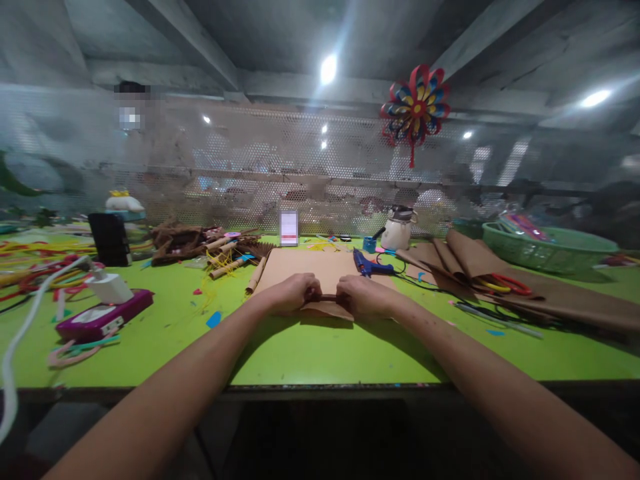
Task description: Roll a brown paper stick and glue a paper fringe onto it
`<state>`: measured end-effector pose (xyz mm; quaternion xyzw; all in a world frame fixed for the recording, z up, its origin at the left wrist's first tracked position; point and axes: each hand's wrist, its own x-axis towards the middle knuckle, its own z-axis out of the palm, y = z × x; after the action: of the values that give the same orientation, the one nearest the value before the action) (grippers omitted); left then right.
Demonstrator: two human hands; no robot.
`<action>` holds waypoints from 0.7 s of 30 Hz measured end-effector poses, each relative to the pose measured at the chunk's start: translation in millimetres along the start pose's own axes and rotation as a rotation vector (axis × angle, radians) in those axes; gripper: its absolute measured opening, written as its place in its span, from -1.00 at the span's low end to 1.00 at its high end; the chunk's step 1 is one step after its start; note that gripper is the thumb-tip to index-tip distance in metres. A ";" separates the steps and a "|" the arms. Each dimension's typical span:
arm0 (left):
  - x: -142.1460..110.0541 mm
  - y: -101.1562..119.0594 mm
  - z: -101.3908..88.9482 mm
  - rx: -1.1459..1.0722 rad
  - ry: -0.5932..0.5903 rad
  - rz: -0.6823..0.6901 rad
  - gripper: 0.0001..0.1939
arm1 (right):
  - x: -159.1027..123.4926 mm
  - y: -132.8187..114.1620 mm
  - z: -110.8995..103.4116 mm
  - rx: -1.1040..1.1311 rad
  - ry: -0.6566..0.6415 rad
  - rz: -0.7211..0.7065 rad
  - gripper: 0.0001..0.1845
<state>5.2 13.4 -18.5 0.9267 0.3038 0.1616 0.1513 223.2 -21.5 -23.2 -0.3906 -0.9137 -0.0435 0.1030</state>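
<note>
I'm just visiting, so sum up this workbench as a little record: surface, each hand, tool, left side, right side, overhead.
Surface: bright green tabletop
Left hand: fingers curled at the near edge of a flat brown paper sheet
Right hand: fingers curled at that same edge
Tool: blue glue gun, beyond the right hand
Left side: glossy purple power strip, white plug-in adapter
Right side: pale green plastic basket
Overhead: red, yellow and blue flower-shaped ornament

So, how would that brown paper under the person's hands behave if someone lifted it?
The brown paper would probably feel light and bendy: its near edge looks thin and rolled or folded between the left hand and right hand. It might drag or tip the blue glue gun, which seems to lie over its right side.
</note>
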 end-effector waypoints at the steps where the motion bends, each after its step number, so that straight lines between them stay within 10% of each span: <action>1: 0.0 -0.3 -0.2 0.007 -0.002 0.003 -0.74 | 0.1 0.3 0.2 -0.018 0.001 -0.005 -0.84; 21: -2.9 1.0 -4.4 0.119 -0.004 0.114 -0.67 | -4.9 -16.0 1.5 -0.247 0.001 -0.017 -0.87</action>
<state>1.8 11.7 -14.8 0.9501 0.2595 0.1498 0.0871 214.7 -35.8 -25.7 -0.3926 -0.9046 -0.1568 0.0540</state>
